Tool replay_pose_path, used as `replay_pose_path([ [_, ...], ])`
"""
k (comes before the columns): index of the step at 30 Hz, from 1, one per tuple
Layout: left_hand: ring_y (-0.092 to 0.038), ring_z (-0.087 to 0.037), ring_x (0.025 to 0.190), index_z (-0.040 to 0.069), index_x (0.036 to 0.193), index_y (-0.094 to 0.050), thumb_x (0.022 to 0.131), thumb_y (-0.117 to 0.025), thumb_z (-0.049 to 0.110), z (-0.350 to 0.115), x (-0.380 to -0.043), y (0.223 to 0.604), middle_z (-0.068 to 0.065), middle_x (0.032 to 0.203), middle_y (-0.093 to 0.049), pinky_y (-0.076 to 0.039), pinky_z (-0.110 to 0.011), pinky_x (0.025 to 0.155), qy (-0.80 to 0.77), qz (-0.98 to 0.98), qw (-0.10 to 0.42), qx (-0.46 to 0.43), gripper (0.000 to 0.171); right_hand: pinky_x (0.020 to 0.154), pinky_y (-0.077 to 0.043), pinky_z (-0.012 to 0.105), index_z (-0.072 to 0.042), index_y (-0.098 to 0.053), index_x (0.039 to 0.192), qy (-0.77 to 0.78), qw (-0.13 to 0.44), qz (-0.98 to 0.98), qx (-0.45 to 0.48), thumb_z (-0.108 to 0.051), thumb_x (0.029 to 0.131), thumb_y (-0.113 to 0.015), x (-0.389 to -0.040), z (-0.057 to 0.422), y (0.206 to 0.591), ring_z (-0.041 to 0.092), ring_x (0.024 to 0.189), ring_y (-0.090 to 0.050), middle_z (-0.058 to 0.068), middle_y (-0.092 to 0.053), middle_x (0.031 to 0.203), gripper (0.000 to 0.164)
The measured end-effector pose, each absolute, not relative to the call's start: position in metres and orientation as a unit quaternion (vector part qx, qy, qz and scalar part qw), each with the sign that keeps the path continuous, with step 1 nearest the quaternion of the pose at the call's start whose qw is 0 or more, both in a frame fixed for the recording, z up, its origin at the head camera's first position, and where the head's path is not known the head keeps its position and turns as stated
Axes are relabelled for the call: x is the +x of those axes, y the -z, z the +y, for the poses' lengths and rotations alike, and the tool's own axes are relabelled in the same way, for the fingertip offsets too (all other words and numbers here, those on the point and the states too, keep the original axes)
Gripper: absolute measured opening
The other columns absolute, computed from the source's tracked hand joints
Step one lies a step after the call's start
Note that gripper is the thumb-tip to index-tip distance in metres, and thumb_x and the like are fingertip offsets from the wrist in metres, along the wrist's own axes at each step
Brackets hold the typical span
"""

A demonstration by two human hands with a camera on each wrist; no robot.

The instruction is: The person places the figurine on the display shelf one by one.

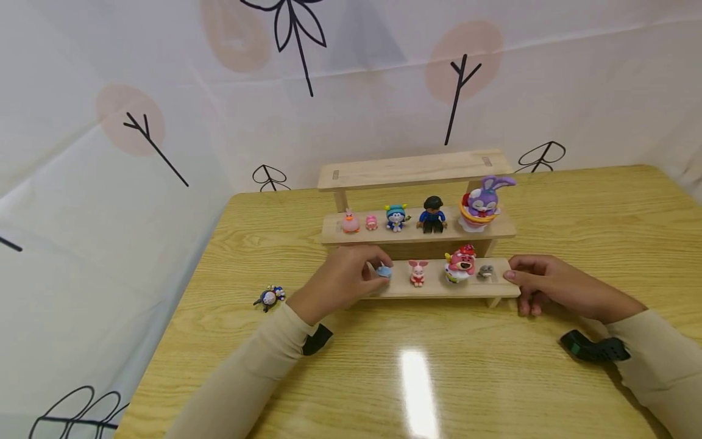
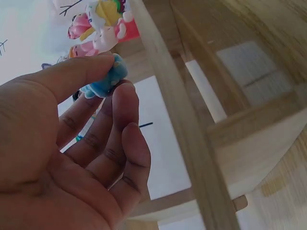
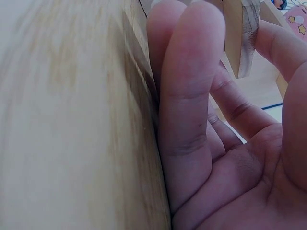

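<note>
My left hand (image 1: 348,277) pinches a small light-blue figurine (image 2: 108,79) between thumb and fingers, at the left part of the lowest step of a wooden tiered display shelf (image 1: 439,291). My right hand (image 1: 554,283) grips the right end of that step, the thumb on top; in the right wrist view the board's end (image 3: 242,38) sits between thumb and finger, while other fingers rest along the table. On the same step stand a pink piglet figurine (image 1: 417,274), a pink bear figurine (image 1: 459,265) and a small grey figurine (image 1: 485,272).
The middle step carries several figurines, among them a purple rabbit (image 1: 482,204) and a dark-capped toy person (image 1: 432,214). The top board (image 1: 417,169) is bare. A small dark-blue and white figurine (image 1: 270,297) lies on the table at left. A patterned cloth hangs behind.
</note>
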State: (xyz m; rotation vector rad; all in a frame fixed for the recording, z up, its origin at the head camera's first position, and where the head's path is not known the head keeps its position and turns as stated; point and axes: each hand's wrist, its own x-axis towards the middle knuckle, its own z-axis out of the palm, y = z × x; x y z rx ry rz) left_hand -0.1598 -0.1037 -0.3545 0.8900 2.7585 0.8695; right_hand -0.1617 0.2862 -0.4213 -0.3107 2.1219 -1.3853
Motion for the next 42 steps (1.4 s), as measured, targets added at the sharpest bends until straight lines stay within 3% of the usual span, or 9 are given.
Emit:
replay_pose_path([
  [10, -0.062, -0.005, 0.078, 0.015, 0.109, -0.071, 0.093, -0.074, 0.023, -0.094, -0.159, 0.36, 0.004, 0.089, -0.07, -0.05, -0.018, 0.067, -0.271, 0.918, 0.064, 0.283, 0.018, 0.061, -0.058, 0.039, 0.003, -0.039, 0.125, 0.518, 0.288, 0.797, -0.115, -0.029, 0.109, -0.045, -0.161, 0.286, 0.421, 0.029, 0.069, -0.068, 0.015, -0.069, 0.076, 0.037],
  [42, -0.061, -0.005, 0.076, 0.014, 0.11, -0.07, 0.094, -0.072, 0.025, -0.088, -0.16, 0.372, 0.004, 0.088, -0.07, -0.047, -0.016, 0.066, -0.239, 0.921, 0.02, 0.306, 0.019, 0.06, -0.058, 0.039, -0.001, -0.045, 0.119, 0.524, 0.291, 0.791, -0.125, -0.028, 0.109, -0.044, -0.163, 0.287, 0.421, 0.03, 0.069, -0.067, 0.015, -0.069, 0.078, 0.029],
])
